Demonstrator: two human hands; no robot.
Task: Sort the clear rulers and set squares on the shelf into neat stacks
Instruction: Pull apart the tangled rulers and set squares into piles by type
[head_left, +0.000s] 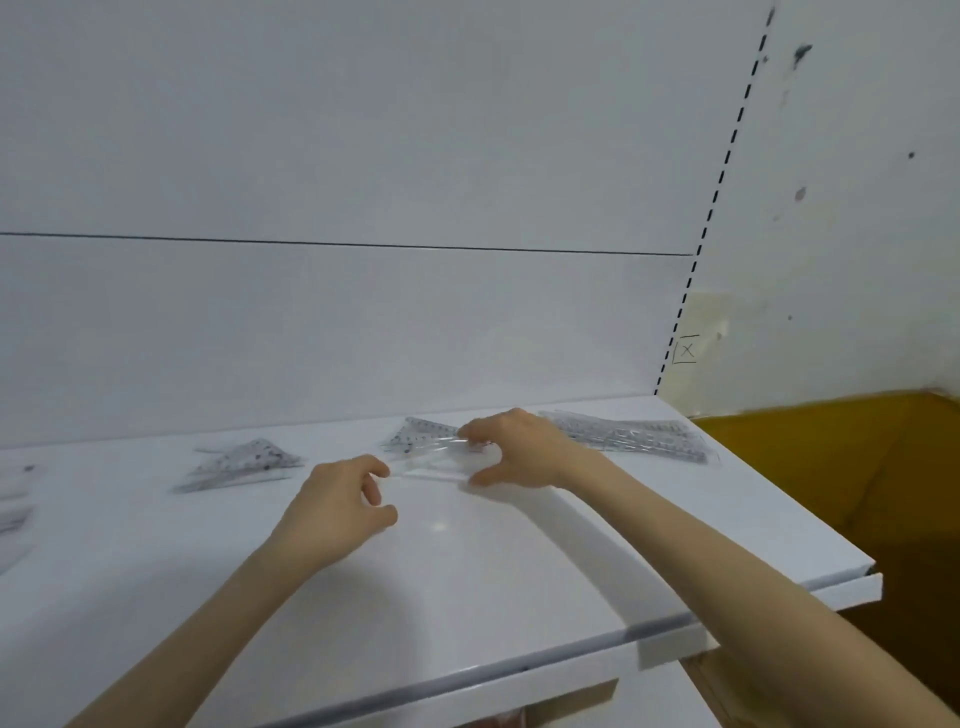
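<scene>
- Left hand (343, 504): positioned over the white flat shelf (467, 582), to the right of a pile of clear triangular plastic set squares (244, 460). Fingers are curled, with thumb and index finger apart. The index fingertip is at the left end of the clear plastic ruler bundle (431, 460); whether it grasps the bundle cannot be determined.
- Clear plastic ruler bundle: spans the gap between both hands, near the shelf's rear edge. Blur obscures whether it is resting on the shelf or raised.
- Second pile of clear triangular set squares (415, 436): lies directly behind the bundle, partly covered by it.
- Right hand (514, 452): grasps the bundle's right end, fingers over the top, thumb underneath.
- Stack of long clear rulers (634, 436): lies flat just beyond the right hand, near the shelf's right end.
- Yellow-brown cardboard box (831, 467): sits beyond the shelf's right edge.
</scene>
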